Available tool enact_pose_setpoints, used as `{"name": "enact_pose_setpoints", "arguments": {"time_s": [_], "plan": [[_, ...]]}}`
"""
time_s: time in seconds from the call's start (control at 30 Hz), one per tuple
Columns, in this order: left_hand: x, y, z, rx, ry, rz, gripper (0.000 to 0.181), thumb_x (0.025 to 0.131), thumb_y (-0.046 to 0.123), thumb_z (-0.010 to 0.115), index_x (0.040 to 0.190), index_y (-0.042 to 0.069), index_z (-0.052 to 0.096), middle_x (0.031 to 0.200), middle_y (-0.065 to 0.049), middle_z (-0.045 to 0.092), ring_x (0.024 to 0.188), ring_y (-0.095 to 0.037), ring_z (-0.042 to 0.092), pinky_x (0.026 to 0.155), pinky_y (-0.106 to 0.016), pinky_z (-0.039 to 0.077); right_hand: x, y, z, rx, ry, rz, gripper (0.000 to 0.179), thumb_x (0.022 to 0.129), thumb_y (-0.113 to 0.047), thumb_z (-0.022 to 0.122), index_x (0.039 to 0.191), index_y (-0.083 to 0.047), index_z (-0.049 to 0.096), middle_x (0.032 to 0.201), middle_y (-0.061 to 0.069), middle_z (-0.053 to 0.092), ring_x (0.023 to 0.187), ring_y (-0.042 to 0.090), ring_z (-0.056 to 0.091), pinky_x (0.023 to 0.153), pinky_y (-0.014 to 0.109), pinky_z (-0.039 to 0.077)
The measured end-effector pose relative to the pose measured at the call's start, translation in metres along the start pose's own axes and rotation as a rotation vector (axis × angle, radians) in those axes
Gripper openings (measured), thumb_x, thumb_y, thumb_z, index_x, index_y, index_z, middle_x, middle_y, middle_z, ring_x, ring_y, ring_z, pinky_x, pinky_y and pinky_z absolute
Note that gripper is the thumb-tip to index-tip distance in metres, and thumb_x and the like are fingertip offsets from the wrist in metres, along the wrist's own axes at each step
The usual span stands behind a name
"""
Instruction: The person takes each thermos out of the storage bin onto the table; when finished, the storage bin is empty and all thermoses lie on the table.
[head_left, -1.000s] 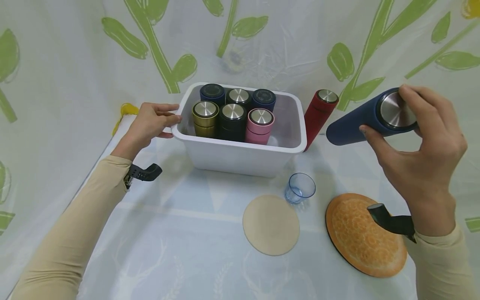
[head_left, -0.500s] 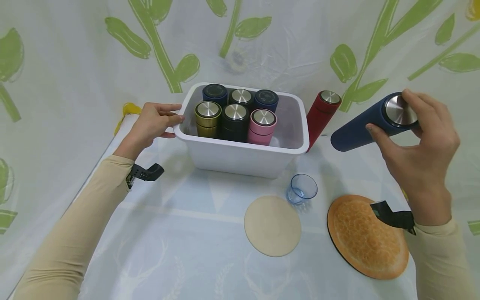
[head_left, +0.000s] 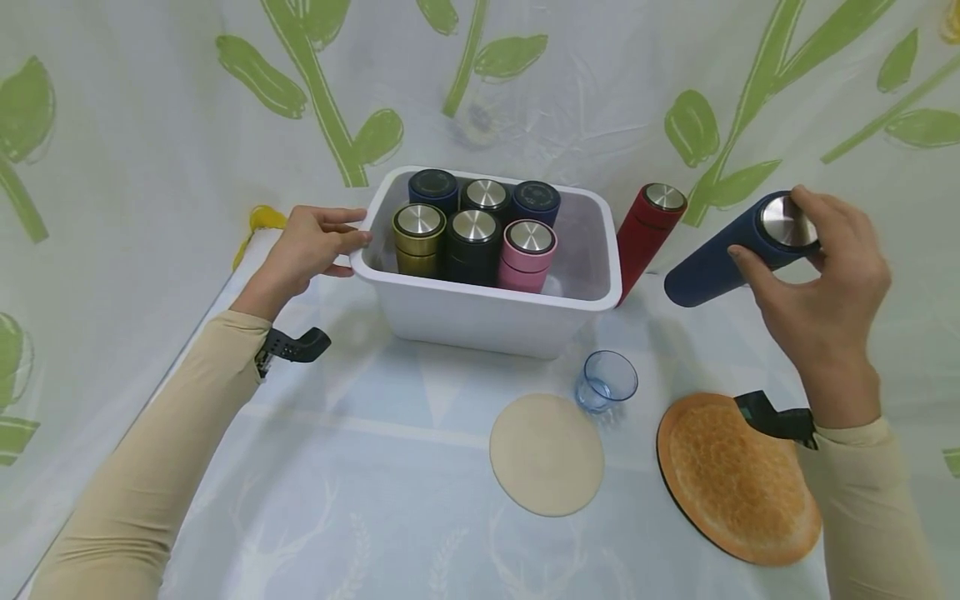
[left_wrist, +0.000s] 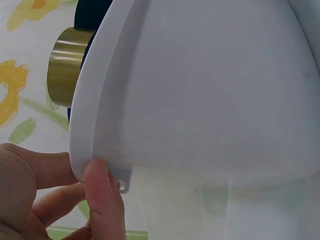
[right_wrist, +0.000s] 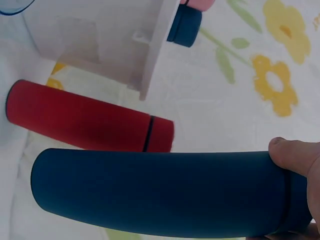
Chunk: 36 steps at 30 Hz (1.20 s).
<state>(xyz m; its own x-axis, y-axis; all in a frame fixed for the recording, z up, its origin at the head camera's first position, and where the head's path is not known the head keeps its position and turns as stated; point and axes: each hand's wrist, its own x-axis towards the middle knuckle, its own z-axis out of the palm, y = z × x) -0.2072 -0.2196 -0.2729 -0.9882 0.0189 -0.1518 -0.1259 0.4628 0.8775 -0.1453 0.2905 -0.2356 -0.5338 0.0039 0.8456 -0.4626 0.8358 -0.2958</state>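
Note:
My right hand (head_left: 836, 287) holds a dark blue thermos bottle (head_left: 735, 250) near its steel-topped lid. The bottle hangs tilted above the table, its base pointing left. In the right wrist view the thumb (right_wrist: 295, 156) presses along the neck of this bottle. A red thermos bottle (head_left: 647, 237) stands between it and the white plastic tub (head_left: 480, 317). My left hand (head_left: 311, 250) pinches the tub's left rim, thumb and fingers on either side. Inside the tub several bottles stand upright, among them a gold one (head_left: 418, 242), a black one (head_left: 472, 250) and a pink one (head_left: 527, 254).
A small blue drinking glass (head_left: 606, 382) stands in front of the tub. Before it lies a round beige mat (head_left: 546, 455). An oval brown bread-patterned mat (head_left: 738, 479) lies at the right, partly under the right forearm. A leaf-printed sheet (head_left: 585, 100) hangs behind the tub.
The right hand has moved somewhat left with the blue bottle, which has come a little lower. The left hand keeps its grip on the tub rim. The whole view has shifted slightly.

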Motion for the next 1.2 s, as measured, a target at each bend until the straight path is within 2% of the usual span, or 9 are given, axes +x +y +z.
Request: {"name": "enact_pose_setpoints", "arguments": {"time_s": [0.37, 0.63, 0.9, 1.2], "plan": [[-0.001, 0.001, 0.001, 0.006, -0.003, 0.006, 0.052, 0.101, 0.02, 0.062, 0.149, 0.006, 0.048, 0.138, -0.021, 0.056, 0.111, -0.032, 0.059, 0.069, -0.026, 0.06, -0.004, 0.021, 0.017, -0.019, -0.017, 0.024, 0.058, 0.077, -0.014, 0.087, 0.13, -0.008, 0.066, 0.124, 0.009, 0.067, 0.112, 0.026, 0.06, 0.08, 0.001, 0.038], [0.0, 0.0, 0.001, 0.004, -0.001, 0.0, 0.052, 0.101, 0.021, 0.062, 0.149, 0.007, 0.048, 0.139, -0.02, 0.056, 0.111, -0.031, 0.059, 0.069, -0.026, 0.06, -0.008, 0.035, 0.03, -0.043, -0.051, 0.071, 0.059, 0.08, -0.015, 0.086, 0.133, -0.005, 0.064, 0.125, 0.016, 0.065, 0.111, 0.03, 0.059, 0.078, 0.001, 0.035], [-0.001, 0.0, 0.001, -0.004, 0.006, 0.001, 0.051, 0.1, 0.02, 0.063, 0.148, 0.007, 0.049, 0.139, -0.019, 0.056, 0.11, -0.03, 0.059, 0.068, -0.026, 0.06, -0.005, 0.032, 0.041, -0.039, -0.051, 0.129, 0.057, 0.078, -0.008, 0.086, 0.13, 0.001, 0.063, 0.121, 0.021, 0.065, 0.106, 0.035, 0.058, 0.074, 0.002, 0.031], [0.0, 0.0, 0.001, -0.001, 0.006, 0.009, 0.05, 0.101, 0.019, 0.062, 0.148, 0.007, 0.049, 0.135, -0.02, 0.058, 0.108, -0.029, 0.06, 0.067, -0.026, 0.06, -0.007, 0.051, 0.052, -0.044, -0.079, 0.159, 0.06, 0.08, -0.017, 0.086, 0.134, -0.007, 0.063, 0.121, 0.016, 0.066, 0.105, 0.028, 0.058, 0.074, 0.006, 0.032]]}}
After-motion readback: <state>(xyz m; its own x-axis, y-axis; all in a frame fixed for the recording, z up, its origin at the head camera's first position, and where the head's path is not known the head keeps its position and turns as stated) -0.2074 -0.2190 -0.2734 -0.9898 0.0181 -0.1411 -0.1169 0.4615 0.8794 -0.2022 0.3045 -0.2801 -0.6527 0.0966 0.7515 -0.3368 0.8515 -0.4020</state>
